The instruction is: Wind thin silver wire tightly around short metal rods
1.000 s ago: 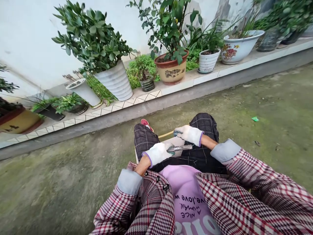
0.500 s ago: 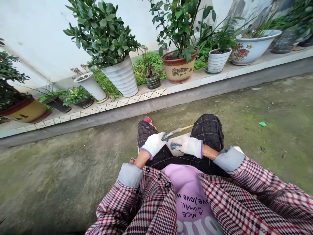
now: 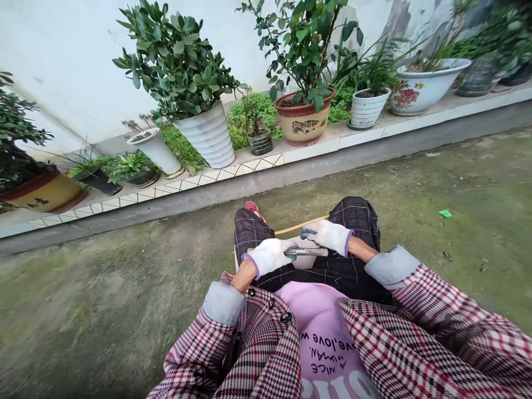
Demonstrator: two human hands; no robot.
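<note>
I sit with both hands in white gloves over my lap. My left hand (image 3: 269, 256) is closed round one end of a grey metal tool (image 3: 306, 251), which lies level and points right across my dark checked trousers. My right hand (image 3: 329, 235) sits just beyond the tool's tip, its fingers curled on a thin yellow stick (image 3: 296, 226) that slants across my knees. A pale board (image 3: 305, 261) shows between my thighs under the tool. The red toe of a shoe (image 3: 250, 207) pokes out past my left knee.
A tiled ledge (image 3: 257, 164) along a white wall carries several potted plants: a ribbed white pot (image 3: 211, 137), a brown pot (image 3: 302, 121), a small white pot (image 3: 366, 110) and a flowered bowl (image 3: 421, 86). Mossy concrete ground lies all around. A green scrap (image 3: 445, 213) lies to the right.
The metal tool has swung from pointing up-right to lying level. My right hand has moved up from my lap to the yellow stick. The left hand has shifted slightly toward me.
</note>
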